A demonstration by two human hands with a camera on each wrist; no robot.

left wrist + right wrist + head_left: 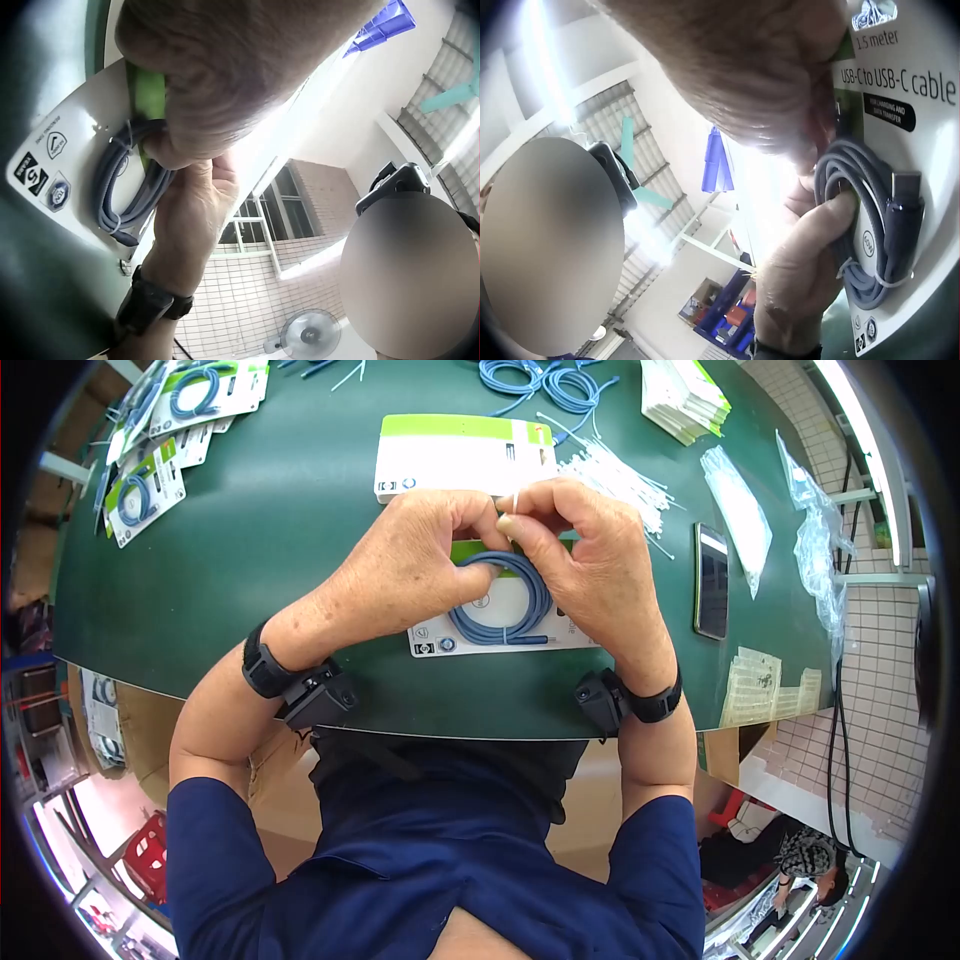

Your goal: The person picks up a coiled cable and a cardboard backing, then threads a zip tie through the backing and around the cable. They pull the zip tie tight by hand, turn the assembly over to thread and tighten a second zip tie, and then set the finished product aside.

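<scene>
A coiled blue-grey USB-C cable [538, 600] lies on a white and green backing card [428, 632], printed "USB-C to USB-C cable" in the right wrist view. Thin white ties bind the coil; one shows at its lower side in both wrist views. My left hand [405, 565] has its thumb inside the coil and its bent fingers at the coil's top, holding cable and card there. My right hand [600, 555] pinches a thin white cable tie [516, 503] above the coil, its fingertips meeting the left ones. The fingers partly hide the tie.
Just beyond the hands lie more backing cards [450, 452]. A heap of white cable ties [625, 490], loose coiled cables [570, 390] and a card stack [685, 398] are farther back. Right: a phone [711, 580] and plastic bags [738, 515]. Left: carded cables [145, 495].
</scene>
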